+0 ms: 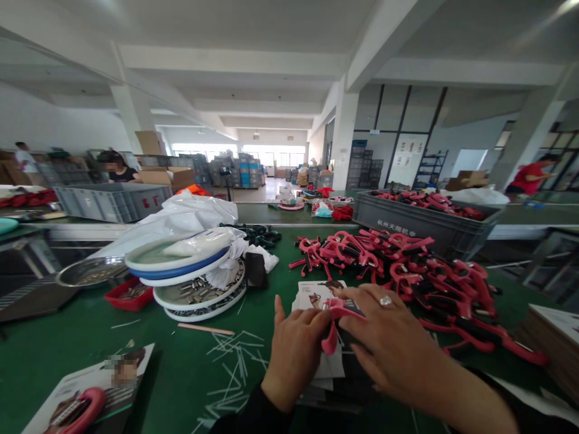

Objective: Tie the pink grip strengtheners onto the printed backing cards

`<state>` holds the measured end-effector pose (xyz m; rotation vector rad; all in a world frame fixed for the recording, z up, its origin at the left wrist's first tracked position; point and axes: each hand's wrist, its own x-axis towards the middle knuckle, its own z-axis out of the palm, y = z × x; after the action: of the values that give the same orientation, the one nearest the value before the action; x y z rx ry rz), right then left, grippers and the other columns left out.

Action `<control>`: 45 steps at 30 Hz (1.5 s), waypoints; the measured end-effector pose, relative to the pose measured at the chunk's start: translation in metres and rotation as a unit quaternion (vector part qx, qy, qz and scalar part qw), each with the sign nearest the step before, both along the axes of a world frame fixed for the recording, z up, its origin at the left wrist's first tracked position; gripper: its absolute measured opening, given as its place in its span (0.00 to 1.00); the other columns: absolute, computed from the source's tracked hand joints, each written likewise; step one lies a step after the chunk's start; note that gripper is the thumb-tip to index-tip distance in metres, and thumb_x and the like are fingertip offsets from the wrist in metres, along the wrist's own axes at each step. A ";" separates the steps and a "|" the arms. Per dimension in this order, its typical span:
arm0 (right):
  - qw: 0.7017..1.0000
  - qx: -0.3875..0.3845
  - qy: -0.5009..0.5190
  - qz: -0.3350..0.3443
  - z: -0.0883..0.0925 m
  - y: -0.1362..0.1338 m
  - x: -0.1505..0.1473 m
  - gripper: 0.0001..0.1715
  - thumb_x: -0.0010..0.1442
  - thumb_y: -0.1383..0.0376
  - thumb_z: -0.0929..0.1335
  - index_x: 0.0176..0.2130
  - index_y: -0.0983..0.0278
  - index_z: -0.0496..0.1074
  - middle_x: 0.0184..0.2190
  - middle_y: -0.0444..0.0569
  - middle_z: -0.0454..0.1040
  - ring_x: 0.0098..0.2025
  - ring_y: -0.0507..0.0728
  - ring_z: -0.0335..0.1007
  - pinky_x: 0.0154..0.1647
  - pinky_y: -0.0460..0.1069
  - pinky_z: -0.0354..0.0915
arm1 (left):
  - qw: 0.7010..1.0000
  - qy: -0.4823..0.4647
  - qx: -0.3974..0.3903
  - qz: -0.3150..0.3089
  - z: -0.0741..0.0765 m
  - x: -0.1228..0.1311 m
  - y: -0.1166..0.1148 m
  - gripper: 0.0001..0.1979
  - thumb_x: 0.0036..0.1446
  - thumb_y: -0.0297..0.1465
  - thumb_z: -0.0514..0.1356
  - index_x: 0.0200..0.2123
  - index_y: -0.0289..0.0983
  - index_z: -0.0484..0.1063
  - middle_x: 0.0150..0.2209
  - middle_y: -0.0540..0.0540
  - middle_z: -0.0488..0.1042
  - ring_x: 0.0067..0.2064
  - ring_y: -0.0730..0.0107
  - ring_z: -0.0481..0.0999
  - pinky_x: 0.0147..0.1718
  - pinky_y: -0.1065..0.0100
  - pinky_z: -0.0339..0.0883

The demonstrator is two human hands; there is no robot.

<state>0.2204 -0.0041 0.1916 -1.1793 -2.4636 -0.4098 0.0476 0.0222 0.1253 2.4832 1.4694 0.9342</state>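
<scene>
A pink plastic handle [330,325] sits against a printed card [316,295] just above the green counter [67,343], held between both hands. The left hand [294,358] curls narrowly around the handle and card, thumb raised. The ringed right hand [389,337] lies across the handle's top with fingers spread; whether it grips, I cannot tell. Just beyond lies a heap of pink-and-black plastic pieces [398,265], with a grey crate [420,226] of more behind it. To the left stand stacked white round trays [199,295] holding small metal parts.
</scene>
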 end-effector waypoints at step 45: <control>0.975 -0.216 0.024 -0.039 -0.007 0.066 -0.009 0.09 0.58 0.66 0.63 0.29 0.65 0.70 0.29 0.48 0.72 0.31 0.53 0.67 0.31 0.45 0.56 | 0.982 0.126 0.080 -0.115 -0.011 -0.012 0.023 0.13 0.61 0.32 0.51 0.48 0.47 0.67 0.43 0.49 0.76 0.43 0.64 0.74 0.56 0.35 0.33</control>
<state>0.2114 0.0621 0.1841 -1.4334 -2.5428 0.1463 0.0355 0.0453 0.1144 2.9032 1.1704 0.7444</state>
